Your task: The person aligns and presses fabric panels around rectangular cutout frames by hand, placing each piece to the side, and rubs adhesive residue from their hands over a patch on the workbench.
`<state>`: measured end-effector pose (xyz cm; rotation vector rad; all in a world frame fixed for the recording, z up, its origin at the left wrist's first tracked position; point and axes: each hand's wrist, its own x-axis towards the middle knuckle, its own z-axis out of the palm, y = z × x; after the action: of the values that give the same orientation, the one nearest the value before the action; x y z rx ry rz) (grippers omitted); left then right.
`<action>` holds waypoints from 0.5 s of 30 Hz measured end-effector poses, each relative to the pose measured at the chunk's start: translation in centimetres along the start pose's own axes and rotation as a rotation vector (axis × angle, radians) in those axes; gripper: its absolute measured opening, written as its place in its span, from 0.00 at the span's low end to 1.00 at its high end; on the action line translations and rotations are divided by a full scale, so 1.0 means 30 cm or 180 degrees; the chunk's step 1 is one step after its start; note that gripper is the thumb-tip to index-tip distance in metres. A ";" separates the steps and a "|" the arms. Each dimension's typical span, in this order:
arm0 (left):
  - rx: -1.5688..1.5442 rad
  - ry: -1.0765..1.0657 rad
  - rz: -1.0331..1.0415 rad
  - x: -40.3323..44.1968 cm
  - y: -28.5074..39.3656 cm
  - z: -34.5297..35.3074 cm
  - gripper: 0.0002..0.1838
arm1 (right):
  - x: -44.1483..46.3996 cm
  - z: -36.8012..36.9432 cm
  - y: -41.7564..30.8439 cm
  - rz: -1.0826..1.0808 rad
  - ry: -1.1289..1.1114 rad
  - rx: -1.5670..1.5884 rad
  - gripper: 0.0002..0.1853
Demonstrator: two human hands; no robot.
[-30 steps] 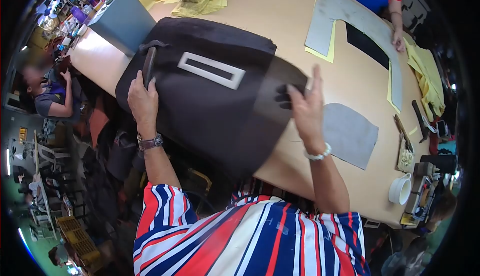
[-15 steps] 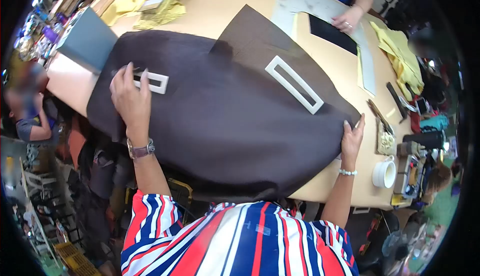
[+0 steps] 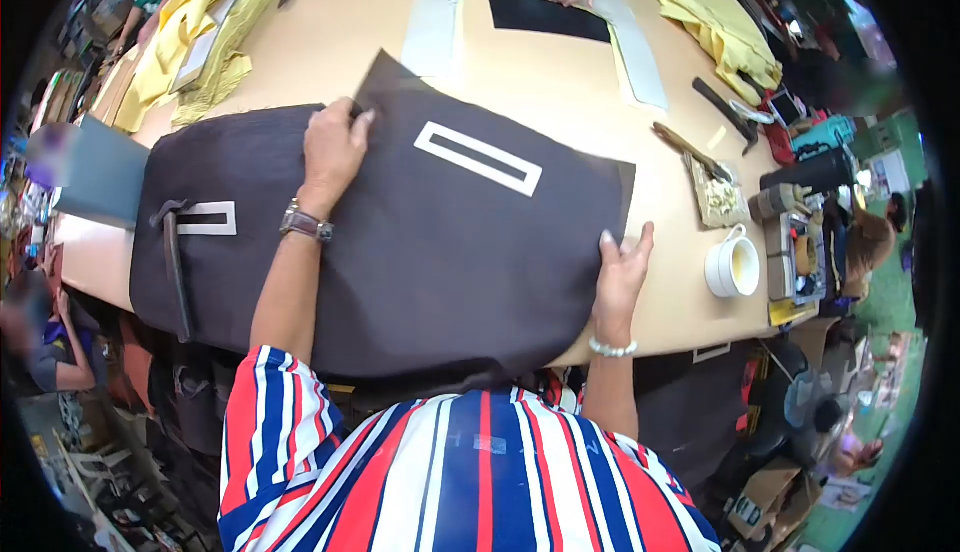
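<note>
Where sheet (image 3: pixel 460 262) ends (right), tabletop (image 3: pixel 672 267) shows

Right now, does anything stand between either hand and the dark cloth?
Nothing visible does: the left hand and right hand both touch the dark cloth directly. The dark tool lies farther left, clear of both.

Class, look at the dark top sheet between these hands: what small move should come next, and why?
Perhaps ease the top sheet farther onto the table: its near side covers the table's near edge, while the left hand and right hand touch its opposite sides.
</note>
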<state>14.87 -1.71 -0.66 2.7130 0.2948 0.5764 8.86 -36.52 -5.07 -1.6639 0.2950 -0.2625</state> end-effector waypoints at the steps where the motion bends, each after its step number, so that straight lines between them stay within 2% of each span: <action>1: -0.0638 0.0130 -0.0050 -0.006 0.036 -0.043 0.11 | 0.007 0.005 -0.066 0.0281 0.0028 0.0492 0.36; 2: -0.1275 0.0270 -0.0112 -0.012 0.059 -0.065 0.11 | 0.042 -0.003 -0.061 0.0153 0.0117 0.0392 0.36; 4: -0.1486 0.0645 0.0118 -0.028 0.071 -0.085 0.12 | 0.135 -0.056 -0.054 -0.0120 0.0271 0.0205 0.36; 7: -0.1198 0.0199 -0.0106 -0.102 0.143 -0.142 0.23 | 0.246 -0.145 -0.075 -0.0217 -0.0114 -0.0019 0.35; 10: -0.1058 0.0093 0.0307 -0.215 0.163 -0.099 0.29 | 0.236 -0.212 -0.128 -0.0608 -0.0302 -0.1099 0.35; 11: -0.1147 0.0286 0.0755 -0.257 0.153 -0.059 0.30 | 0.228 -0.239 -0.125 -0.0514 -0.0283 -0.1514 0.35; 12: -0.0768 -0.0296 0.0402 -0.316 0.156 -0.064 0.29 | 0.213 -0.259 -0.114 -0.0584 -0.0277 -0.1575 0.36; 13: -0.0531 -0.0510 0.0368 -0.360 0.161 -0.055 0.26 | 0.196 -0.278 -0.089 -0.0654 -0.0269 -0.1640 0.36; 15: -0.0446 -0.0446 0.0170 -0.418 0.189 -0.043 0.25 | 0.169 -0.301 -0.045 -0.0896 -0.0203 -0.1552 0.37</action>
<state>3.82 -9.92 -1.82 2.6157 0.1408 0.4028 10.60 -46.54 -2.72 -2.1954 0.0753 -0.3672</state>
